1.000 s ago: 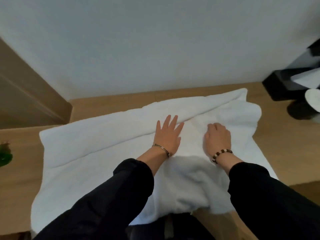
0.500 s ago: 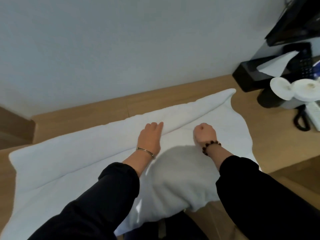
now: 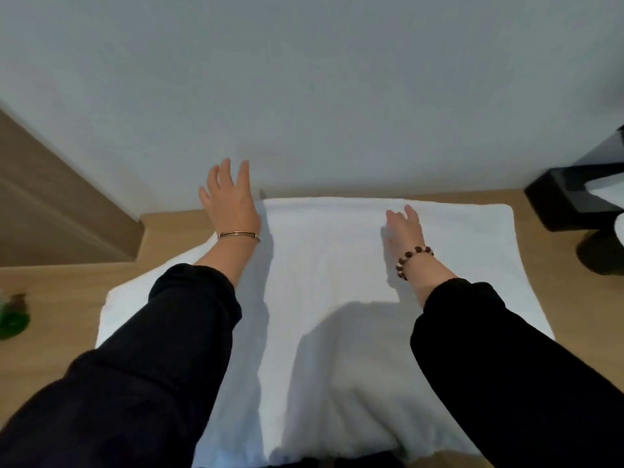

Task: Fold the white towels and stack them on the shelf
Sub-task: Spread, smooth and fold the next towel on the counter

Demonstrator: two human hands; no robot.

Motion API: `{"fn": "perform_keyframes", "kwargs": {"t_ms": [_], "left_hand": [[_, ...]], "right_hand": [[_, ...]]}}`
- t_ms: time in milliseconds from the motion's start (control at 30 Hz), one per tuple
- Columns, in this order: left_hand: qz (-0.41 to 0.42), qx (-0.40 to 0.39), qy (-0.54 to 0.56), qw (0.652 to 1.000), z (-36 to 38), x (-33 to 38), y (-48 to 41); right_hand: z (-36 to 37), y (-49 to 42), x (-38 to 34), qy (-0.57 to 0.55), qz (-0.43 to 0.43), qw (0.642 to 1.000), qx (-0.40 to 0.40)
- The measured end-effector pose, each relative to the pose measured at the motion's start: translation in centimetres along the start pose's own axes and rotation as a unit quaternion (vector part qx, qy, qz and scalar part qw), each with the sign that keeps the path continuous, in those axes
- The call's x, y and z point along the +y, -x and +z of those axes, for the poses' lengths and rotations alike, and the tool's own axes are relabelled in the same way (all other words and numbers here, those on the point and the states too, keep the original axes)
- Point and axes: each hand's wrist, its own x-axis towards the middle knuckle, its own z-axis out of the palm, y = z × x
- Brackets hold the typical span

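Observation:
A white towel lies spread on the wooden desk, its far edge close to the wall and its near end hanging over the front edge. My left hand hovers with spread, straight fingers above the towel's far left corner and holds nothing. My right hand rests flat on the towel to the right of centre, fingers extended. Dark sleeves cover both arms and hide parts of the towel's left and right sides.
A pale wall rises right behind the desk. A black box with a white tissue stands at the far right, with a dark round object in front of it. A green object sits at the left edge. A brown panel stands at left.
The towel now lies squarer and flatter, its far edge straight along the wall. My left hand has lifted off it and moved to the far left corner; my right hand has opened flat.

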Motion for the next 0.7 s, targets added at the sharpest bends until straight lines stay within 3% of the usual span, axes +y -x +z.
{"fn": "perform_keyframes", "kwargs": {"t_ms": [67,133,200,267,333,600,700], "left_hand": [[0.120,0.046,0.033,0.991,0.7,1.3,1.7],[0.271,0.004,0.071,0.960,2.2,2.2,5.3],[0.305,-0.169,0.072,0.934,4.3,2.5,9.0],[0.241,-0.341,-0.023,0.908,6.5,2.2,12.1],[0.215,-0.378,-0.046,0.899,7.7,2.7,13.8],[0.241,-0.414,0.022,0.877,6.7,5.7,14.4],[0.183,-0.394,0.046,0.899,5.5,2.3,14.9]], "right_hand": [[0.8,0.6,1.4,0.120,-0.051,0.991,-0.040],[0.9,0.8,4.1,0.293,-0.086,0.948,-0.090],[-0.1,0.5,6.5,0.510,-0.077,0.844,-0.147],[-1.5,-0.1,7.9,0.623,-0.077,0.761,-0.166],[-2.8,-0.3,8.3,0.643,-0.066,0.746,-0.159],[-3.2,-0.2,7.2,0.680,-0.006,0.730,-0.076],[1.4,1.5,6.6,0.695,-0.079,0.713,-0.048]]}}
